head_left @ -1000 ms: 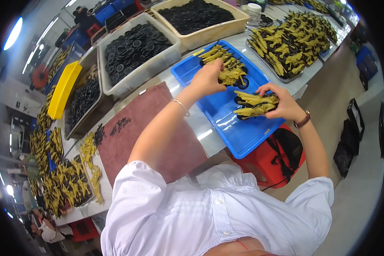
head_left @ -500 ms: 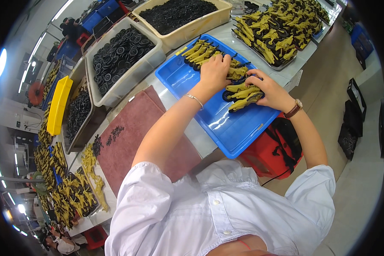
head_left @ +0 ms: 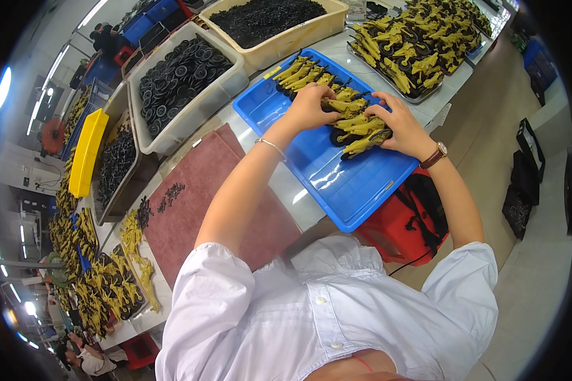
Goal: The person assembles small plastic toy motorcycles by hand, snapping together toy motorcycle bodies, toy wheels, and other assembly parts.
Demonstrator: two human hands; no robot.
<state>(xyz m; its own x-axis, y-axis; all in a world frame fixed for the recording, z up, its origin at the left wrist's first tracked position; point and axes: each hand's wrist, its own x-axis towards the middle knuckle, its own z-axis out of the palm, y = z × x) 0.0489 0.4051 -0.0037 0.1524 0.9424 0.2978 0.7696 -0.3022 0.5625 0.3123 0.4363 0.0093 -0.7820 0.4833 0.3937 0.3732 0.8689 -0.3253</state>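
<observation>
A row of small yellow toy bikes [head_left: 361,127] with black wheels stands packed side by side in the blue tray [head_left: 327,184], along its far right side. My left hand [head_left: 309,108] is bent over the row's middle from the left, thumb and fingers around several bikes. From the right, my right hand [head_left: 405,130] grips the near end of the same row, with the thumb on top and fingers against the outer side. Fingertips partly hide behind the bikes. More of the row continues past my left hand to the tray's far corner.
Beyond the tray lies a metal tray heaped with yellow bikes [head_left: 413,47]. To the left stand a bin of black wheels [head_left: 178,82], a bin of small black parts [head_left: 267,22] and a yellow bin [head_left: 87,152]. A reddish mat [head_left: 203,209] holds small dark pieces. A red stool [head_left: 394,228] is below.
My left hand has drawn back slightly left and lower, uncovering bikes in the middle. My right hand stays at the near end, and the bikes there sit closer against the row.
</observation>
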